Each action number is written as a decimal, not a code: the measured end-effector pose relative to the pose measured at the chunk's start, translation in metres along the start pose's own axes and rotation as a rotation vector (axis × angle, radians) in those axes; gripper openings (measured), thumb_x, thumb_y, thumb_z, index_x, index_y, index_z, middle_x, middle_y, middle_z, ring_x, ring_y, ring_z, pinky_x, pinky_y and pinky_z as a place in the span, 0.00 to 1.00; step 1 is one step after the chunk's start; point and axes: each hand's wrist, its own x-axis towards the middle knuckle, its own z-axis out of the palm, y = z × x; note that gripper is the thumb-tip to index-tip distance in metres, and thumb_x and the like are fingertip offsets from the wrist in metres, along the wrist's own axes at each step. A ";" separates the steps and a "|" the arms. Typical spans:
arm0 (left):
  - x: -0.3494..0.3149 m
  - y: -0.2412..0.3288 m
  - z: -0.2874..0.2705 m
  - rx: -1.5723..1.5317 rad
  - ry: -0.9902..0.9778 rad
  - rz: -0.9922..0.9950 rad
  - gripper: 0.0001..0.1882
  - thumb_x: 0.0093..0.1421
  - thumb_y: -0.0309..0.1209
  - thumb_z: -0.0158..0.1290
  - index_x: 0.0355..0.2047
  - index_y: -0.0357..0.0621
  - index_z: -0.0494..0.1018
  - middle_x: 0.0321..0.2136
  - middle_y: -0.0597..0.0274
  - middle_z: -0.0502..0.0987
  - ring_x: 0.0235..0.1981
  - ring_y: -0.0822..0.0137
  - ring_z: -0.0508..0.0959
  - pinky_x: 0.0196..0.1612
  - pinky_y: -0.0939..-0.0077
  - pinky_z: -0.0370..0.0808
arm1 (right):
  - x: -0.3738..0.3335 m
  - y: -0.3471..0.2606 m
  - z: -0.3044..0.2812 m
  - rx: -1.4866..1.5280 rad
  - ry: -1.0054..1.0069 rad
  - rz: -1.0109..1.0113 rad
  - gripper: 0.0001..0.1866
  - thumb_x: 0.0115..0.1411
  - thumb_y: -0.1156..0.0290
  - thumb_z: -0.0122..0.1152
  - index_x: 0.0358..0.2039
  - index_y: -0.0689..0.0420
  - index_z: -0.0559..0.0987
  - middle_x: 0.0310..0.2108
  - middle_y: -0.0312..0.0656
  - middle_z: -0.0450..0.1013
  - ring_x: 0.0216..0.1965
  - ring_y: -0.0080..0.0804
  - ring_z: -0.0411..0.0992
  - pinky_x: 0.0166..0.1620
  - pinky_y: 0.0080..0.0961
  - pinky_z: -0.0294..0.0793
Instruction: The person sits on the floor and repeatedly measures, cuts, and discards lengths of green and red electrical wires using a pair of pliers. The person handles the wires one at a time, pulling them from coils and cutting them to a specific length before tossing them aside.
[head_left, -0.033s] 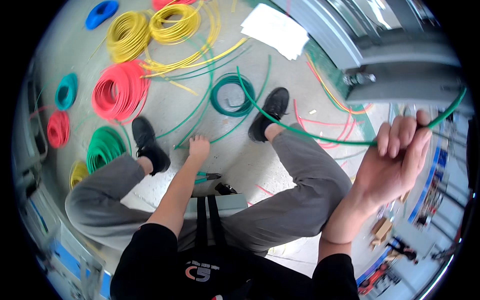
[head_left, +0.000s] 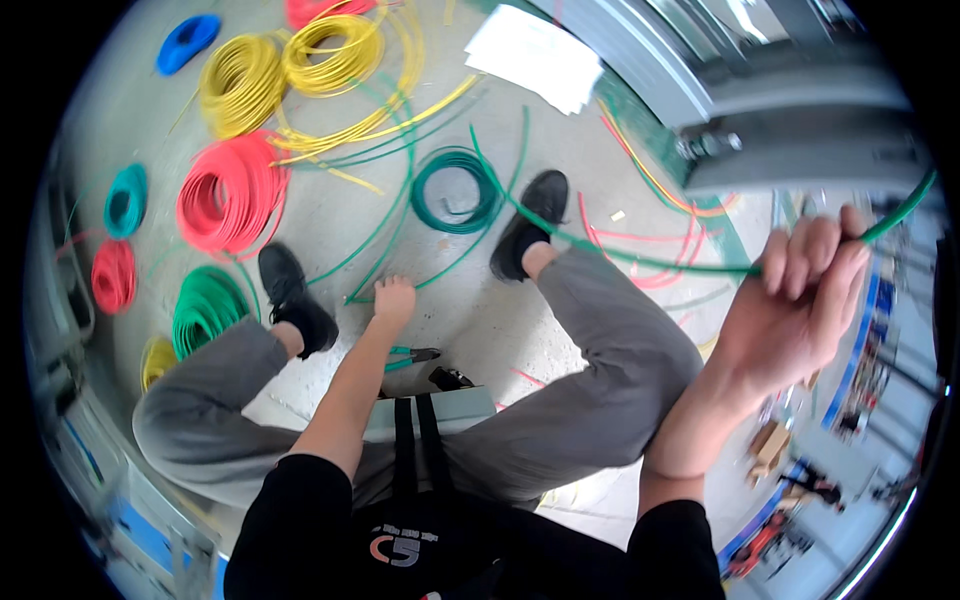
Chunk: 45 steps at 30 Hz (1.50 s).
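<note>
Raised at the right, my right hand (head_left: 805, 300) has its fingers curled round a green cable (head_left: 640, 265). One end of the cable sticks out past my fingers; the rest sweeps left in a curve toward the floor. Low between my shoes, my left hand (head_left: 394, 302) has its fingers bent on another green strand (head_left: 440, 277) at the floor; the fingertips are partly hidden. Close below that hand lie cutting pliers (head_left: 412, 356) with teal handles. A dark green coil (head_left: 416, 205) rests on the floor beyond.
Yellow coils (head_left: 240, 88), a red coil (head_left: 215, 200), a green coil (head_left: 205, 315) and a blue coil (head_left: 188, 43) lie at the left. White sheets (head_left: 535, 55) lie at the far side, beside a grey metal frame (head_left: 800, 150). Cut red strands (head_left: 640, 237) lie by my right shoe.
My view has shifted slightly, so the floor things appear a little further left. My right hand keeps hold of the green cable; my left hand stays low at the floor.
</note>
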 end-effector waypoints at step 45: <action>-0.137 0.083 -0.344 -1.277 0.375 0.121 0.15 0.67 0.35 0.44 0.30 0.35 0.69 0.12 0.76 0.54 0.14 0.84 0.51 0.16 0.85 0.47 | -0.021 0.036 -0.069 -0.772 -0.295 -0.637 0.16 0.50 0.77 0.57 0.42 0.58 0.75 0.41 0.45 0.72 0.46 0.44 0.68 0.49 0.38 0.66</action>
